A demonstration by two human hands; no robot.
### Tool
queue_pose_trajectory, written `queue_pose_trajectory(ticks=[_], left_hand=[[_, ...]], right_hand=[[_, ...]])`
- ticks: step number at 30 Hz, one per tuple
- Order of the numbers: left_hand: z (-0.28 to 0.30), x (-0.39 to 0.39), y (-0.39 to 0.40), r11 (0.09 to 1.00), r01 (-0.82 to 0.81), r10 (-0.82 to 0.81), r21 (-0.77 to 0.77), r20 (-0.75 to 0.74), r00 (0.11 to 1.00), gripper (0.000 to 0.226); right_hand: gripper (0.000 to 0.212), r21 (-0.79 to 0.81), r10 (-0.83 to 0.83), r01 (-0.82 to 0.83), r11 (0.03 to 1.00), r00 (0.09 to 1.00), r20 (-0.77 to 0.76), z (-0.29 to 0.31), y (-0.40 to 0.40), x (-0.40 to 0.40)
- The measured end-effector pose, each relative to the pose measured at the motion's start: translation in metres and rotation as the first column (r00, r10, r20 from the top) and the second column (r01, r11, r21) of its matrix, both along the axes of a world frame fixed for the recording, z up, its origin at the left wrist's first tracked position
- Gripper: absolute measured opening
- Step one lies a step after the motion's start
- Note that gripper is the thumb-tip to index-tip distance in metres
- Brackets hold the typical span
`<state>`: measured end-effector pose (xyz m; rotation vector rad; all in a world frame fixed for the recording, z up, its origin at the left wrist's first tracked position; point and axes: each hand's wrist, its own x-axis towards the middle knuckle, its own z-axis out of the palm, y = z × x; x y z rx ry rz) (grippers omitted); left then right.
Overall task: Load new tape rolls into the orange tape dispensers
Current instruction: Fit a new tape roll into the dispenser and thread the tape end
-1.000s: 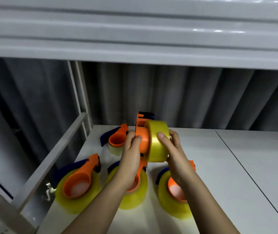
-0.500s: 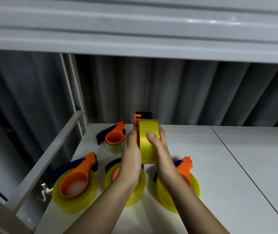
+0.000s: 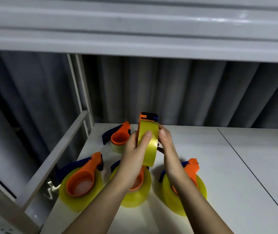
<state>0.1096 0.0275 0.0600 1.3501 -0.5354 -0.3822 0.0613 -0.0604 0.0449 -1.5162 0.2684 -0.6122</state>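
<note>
Tape roll [image 3: 147, 142], yellow, held on edge above the white table [image 3: 236, 166], between both hands. It sits on an orange tape dispenser [image 3: 147, 116] whose orange and dark blue head shows just above the roll; the rest is hidden behind roll and fingers. Left hand [image 3: 133, 156] grips the roll's left side, thumb laid across the outer face. Right hand [image 3: 167, 146] curls round the right side, thumb tip on the roll's edge, fingers behind it.

Below the hands, 3 loaded dispensers lie flat on the table in a near row: left loaded dispenser [image 3: 81, 181], fully in view; middle loaded dispenser [image 3: 138, 191], partly under the left wrist; right loaded dispenser [image 3: 187, 186], partly under the right forearm. Each has a yellow roll under an orange frame.

Farther back, left of the held roll, a small-roll dispenser [image 3: 118, 139] rests on the table, its roll pale and thin.

Grey curtain [image 3: 185, 92] hangs behind the table.
</note>
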Motion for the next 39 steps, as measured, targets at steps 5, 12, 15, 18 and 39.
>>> queue_pose_trajectory(ticks=[5, 12, 15, 18, 39], left_hand=[[-0.005, 0.002, 0.017, 0.991, 0.025, -0.048, 0.128, 0.180, 0.982, 0.017], [-0.011, 0.004, 0.024, 0.976, -0.088, 0.018, 0.197, 0.330, 0.944, 0.010], [-0.010, 0.005, 0.026, 0.978, -0.089, 0.020, 0.190, 0.337, 0.941, 0.017], [-0.010, 0.004, 0.027, 0.983, -0.075, 0.016, 0.166, 0.332, 0.943, 0.032], [-0.003, 0.011, 0.033, 0.954, 0.237, -0.256, 0.183, 0.086, 0.963, 0.035]], right_hand=[[0.060, -0.311, -0.106, 0.089, 0.946, 0.994, -0.039, 0.013, -0.016, -0.010], [0.040, -0.420, -0.101, 0.077, 0.904, 0.994, -0.034, 0.026, -0.016, -0.011], [0.035, -0.482, -0.124, 0.102, 0.870, 0.992, -0.015, 0.026, -0.017, -0.012], [0.028, -0.476, -0.123, 0.110, 0.873, 0.992, 0.004, 0.029, -0.021, -0.013], [0.015, -0.486, -0.289, 0.235, 0.842, 0.956, -0.039, 0.025, -0.043, -0.007]])
